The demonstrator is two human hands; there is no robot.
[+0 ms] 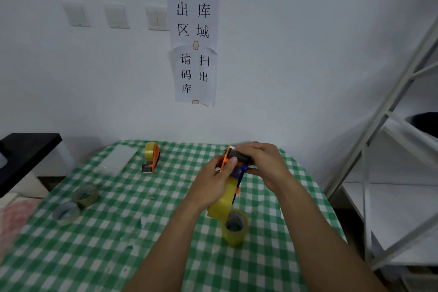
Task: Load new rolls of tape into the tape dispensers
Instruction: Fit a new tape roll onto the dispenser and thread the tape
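Above the green checked table (118,232) I hold an orange and blue tape dispenser (237,168) with a yellow tape roll (224,201) mounted in it. My left hand (213,182) grips its left side, thumb on the orange frame. My right hand (263,163) clasps its head from the right. A loose yellow roll (235,227) stands on the table just below the dispenser. A second loaded orange dispenser (151,157) rests at the far side of the table.
Two more tape rolls (85,195) (66,212) lie at the table's left. A clear plastic sheet (117,159) lies at the back left. A white metal shelf (391,149) stands to the right, a black surface (23,154) to the left.
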